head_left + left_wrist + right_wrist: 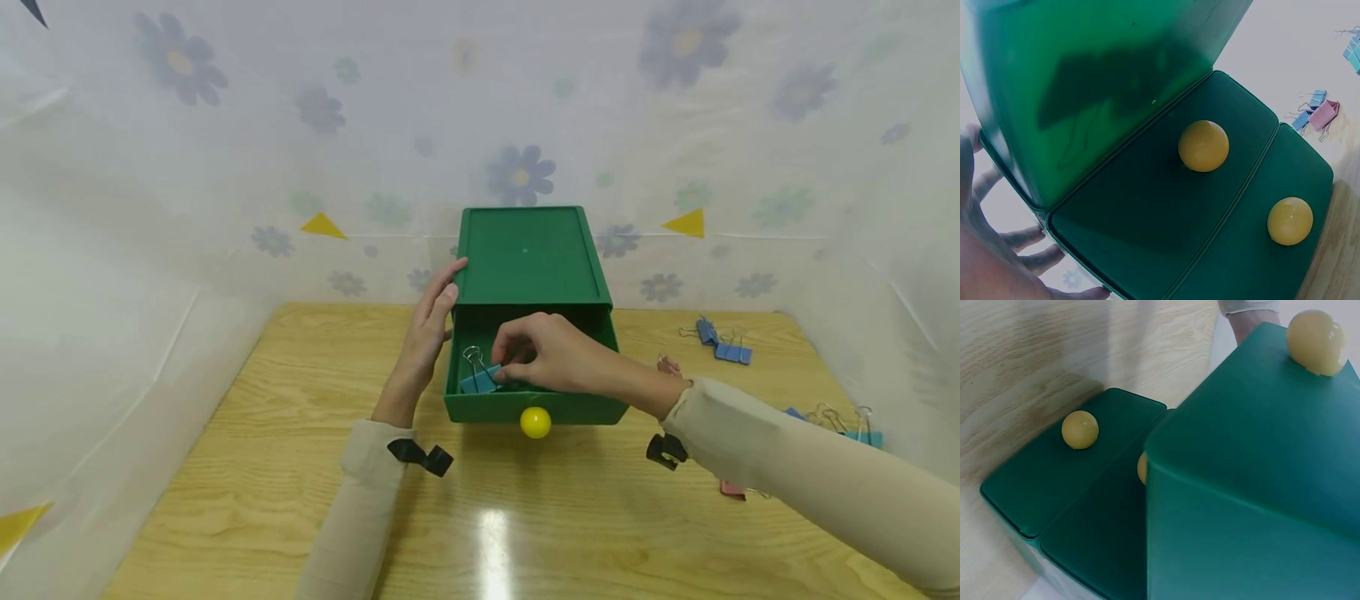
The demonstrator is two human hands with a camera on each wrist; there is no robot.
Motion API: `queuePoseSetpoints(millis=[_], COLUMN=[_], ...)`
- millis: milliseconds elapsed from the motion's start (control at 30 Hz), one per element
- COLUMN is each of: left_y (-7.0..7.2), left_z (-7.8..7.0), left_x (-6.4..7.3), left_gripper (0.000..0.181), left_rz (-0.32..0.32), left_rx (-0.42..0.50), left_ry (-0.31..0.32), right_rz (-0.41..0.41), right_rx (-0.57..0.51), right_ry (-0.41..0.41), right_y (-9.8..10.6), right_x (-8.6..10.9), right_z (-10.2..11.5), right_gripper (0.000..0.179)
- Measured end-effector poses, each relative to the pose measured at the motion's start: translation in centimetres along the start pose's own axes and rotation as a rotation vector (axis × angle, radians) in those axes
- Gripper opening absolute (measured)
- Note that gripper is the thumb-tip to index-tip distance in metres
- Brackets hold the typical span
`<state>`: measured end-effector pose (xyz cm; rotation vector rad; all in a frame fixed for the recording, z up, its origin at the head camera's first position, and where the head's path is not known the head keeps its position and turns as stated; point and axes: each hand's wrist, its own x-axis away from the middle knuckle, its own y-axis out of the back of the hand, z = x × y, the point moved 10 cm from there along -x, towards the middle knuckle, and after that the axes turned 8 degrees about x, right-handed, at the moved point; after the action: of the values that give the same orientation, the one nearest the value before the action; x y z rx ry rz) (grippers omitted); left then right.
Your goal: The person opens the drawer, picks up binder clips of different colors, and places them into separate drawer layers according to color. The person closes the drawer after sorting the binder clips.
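Presently, my right grip [553, 354] pinches a blue clip [483, 382] at the drawer [487, 408]'s 8 o'clock corner; my left grip [424, 333], fingers spread, touches the box [525, 258]'s 9 o'clock side. Risk: raised wire handles [472, 353] could snag the box if the drawer slides in.

Cannot read any text, label, brand, number or sign in any of the three views — neither on the green drawer unit [528, 258] nor on the binder clips [733, 354] to the right of it.
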<state>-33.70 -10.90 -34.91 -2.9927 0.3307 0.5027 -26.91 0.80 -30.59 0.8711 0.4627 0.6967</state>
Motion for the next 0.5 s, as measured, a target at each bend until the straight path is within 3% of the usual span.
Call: queuePoseSetpoints(millis=[500], left_y=[-0.12], left_z=[-0.13], left_x=[0.06], left_gripper=[0.043], left_rz=[-0.009], left_rx=[0.0], left_ry=[0.019], right_rz=[-0.024], right_rx=[-0.003], right_ry=[0.014], right_y=[0.64], right_x=[0.18], right_z=[-0.01], right_gripper=[0.011])
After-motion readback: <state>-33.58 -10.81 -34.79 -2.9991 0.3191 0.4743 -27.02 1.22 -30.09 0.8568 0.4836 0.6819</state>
